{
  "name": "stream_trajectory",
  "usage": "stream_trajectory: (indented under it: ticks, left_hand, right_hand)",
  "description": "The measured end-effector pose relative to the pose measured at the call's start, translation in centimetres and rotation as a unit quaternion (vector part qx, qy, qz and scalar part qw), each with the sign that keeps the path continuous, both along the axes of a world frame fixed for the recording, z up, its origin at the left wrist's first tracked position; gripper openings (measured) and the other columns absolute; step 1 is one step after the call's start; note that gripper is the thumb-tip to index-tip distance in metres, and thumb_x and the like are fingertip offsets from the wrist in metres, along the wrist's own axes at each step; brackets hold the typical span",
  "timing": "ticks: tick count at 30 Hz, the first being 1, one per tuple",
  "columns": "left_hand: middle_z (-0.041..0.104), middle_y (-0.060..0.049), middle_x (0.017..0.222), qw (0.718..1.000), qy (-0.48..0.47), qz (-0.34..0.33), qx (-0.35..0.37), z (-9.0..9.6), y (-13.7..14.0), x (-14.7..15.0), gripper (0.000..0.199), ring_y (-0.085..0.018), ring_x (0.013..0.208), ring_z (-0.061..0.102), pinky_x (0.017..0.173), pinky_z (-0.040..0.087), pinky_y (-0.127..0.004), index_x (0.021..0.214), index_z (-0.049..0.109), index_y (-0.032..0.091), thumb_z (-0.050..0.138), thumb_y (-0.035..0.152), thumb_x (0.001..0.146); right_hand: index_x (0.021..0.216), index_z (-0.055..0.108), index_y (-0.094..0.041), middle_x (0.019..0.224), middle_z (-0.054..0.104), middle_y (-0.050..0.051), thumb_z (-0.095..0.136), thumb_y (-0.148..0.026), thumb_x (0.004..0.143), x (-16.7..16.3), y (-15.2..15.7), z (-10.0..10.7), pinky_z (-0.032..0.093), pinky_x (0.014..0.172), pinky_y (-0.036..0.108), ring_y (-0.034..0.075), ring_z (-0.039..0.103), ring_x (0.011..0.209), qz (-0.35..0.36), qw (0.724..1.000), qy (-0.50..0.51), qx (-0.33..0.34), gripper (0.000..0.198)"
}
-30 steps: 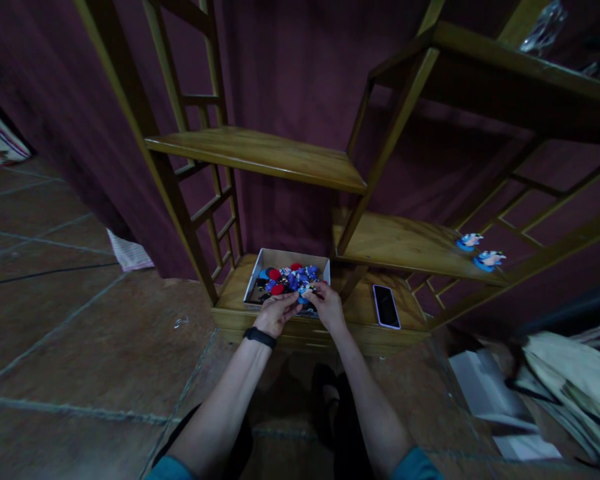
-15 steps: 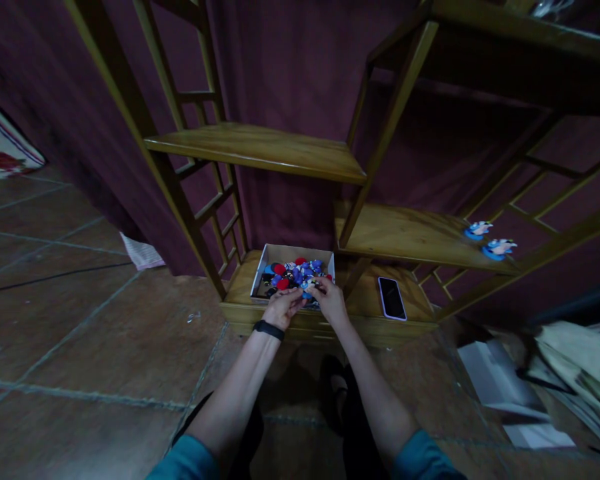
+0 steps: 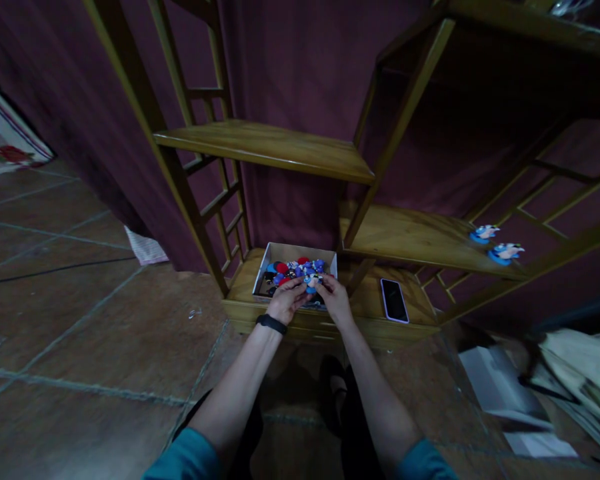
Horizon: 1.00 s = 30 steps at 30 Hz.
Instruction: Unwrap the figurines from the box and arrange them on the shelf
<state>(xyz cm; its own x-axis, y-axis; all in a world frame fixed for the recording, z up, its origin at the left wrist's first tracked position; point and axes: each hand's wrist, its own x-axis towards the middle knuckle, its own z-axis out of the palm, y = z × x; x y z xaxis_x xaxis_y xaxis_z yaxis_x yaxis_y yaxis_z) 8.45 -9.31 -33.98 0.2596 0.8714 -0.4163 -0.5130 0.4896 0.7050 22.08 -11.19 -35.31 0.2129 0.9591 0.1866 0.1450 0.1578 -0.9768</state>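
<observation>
Between my two hands is a small figurine [image 3: 312, 283] with a blue base and a whitish body. My left hand [image 3: 286, 301] has its fingers closed on the figurine's left side, and a black band circles that wrist. From the right, my right hand [image 3: 336, 300] pinches the same figurine. Both hands are over the front edge of an open cardboard box [image 3: 266, 267], which holds several red, purple, blue and black small pieces [image 3: 305, 265]. Two similar blue-based figurines, a nearer one [image 3: 505, 253] and a farther one [image 3: 484, 233], stand on the right shelf.
A wooden shelf unit [image 3: 265, 148] with stepped boards surrounds the box. On its low base lies a phone [image 3: 394, 300] with a light purple case. White boxes [image 3: 500, 387] and a pale bag [image 3: 580, 373] sit on the floor at right. A dark curtain [image 3: 300, 73] hangs behind.
The figurine has come a little higher and shows more clearly between my hands. My right hand has shifted slightly right. The whole view has tilted a little.
</observation>
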Motion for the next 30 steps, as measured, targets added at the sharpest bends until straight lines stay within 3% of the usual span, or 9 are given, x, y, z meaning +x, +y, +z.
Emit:
stream_trajectory:
  ticks: [6, 13, 19, 24, 30]
  left_hand:
    - [0.067, -0.005, 0.069, 1.000, -0.007, 0.020, -0.013, -0.1, -0.5, -0.3, 0.016, -0.013, 0.061, 0.065, 0.063, 0.055, -0.026, 0.086, 0.063, 0.011, 0.064, 0.004, 0.072]
    - [0.065, -0.004, 0.068, 0.999, -0.028, 0.027, -0.012, 0.1, -1.3, -0.2, 0.011, -0.012, 0.060, 0.063, 0.065, 0.055, -0.027, 0.078, 0.062, 0.011, 0.066, 0.004, 0.070]
    - [0.066, -0.003, 0.070, 0.999, -0.030, 0.040, 0.005, -0.3, -2.5, 0.0, 0.015, -0.012, 0.061, 0.064, 0.065, 0.055, -0.028, 0.082, 0.061, 0.012, 0.064, 0.004, 0.071]
    - [0.067, -0.004, 0.072, 0.999, -0.022, 0.005, 0.028, -0.5, -3.8, -0.3, 0.013, -0.012, 0.062, 0.064, 0.065, 0.055, -0.026, 0.083, 0.061, 0.012, 0.062, 0.004, 0.073]
    - [0.067, -0.007, 0.075, 0.997, -0.038, -0.052, 0.035, 0.0, -6.1, -0.2, 0.016, -0.014, 0.065, 0.065, 0.066, 0.055, -0.028, 0.083, 0.062, 0.010, 0.068, 0.005, 0.068]
  right_hand:
    - [0.086, 0.066, -0.019, 0.086, 0.068, 0.003, 0.064, -0.038, 0.068, -0.5, 0.0, -0.7, 0.049, 0.078, 0.032, 0.019, 0.062, 0.079, -0.017, 1.000, -0.006, -0.014, 0.027]
    - [0.091, 0.063, -0.019, 0.089, 0.067, 0.003, 0.063, -0.042, 0.068, -0.9, -0.6, -1.1, 0.049, 0.075, 0.030, 0.019, 0.061, 0.081, -0.029, 0.999, 0.017, -0.027, 0.032]
    - [0.096, 0.063, -0.019, 0.092, 0.067, 0.003, 0.062, -0.042, 0.068, -0.9, -1.4, -1.6, 0.047, 0.078, 0.031, 0.018, 0.060, 0.084, -0.022, 0.999, 0.012, -0.035, 0.036]
    - [0.095, 0.063, -0.019, 0.092, 0.067, 0.002, 0.063, -0.042, 0.067, -0.9, -3.1, -1.4, 0.046, 0.080, 0.032, 0.018, 0.060, 0.085, -0.010, 0.999, 0.023, -0.042, 0.036]
    - [0.096, 0.064, -0.021, 0.092, 0.067, 0.002, 0.061, -0.045, 0.069, -0.5, -7.4, -0.4, 0.048, 0.068, 0.027, 0.015, 0.061, 0.077, 0.016, 0.988, 0.121, -0.091, 0.037]
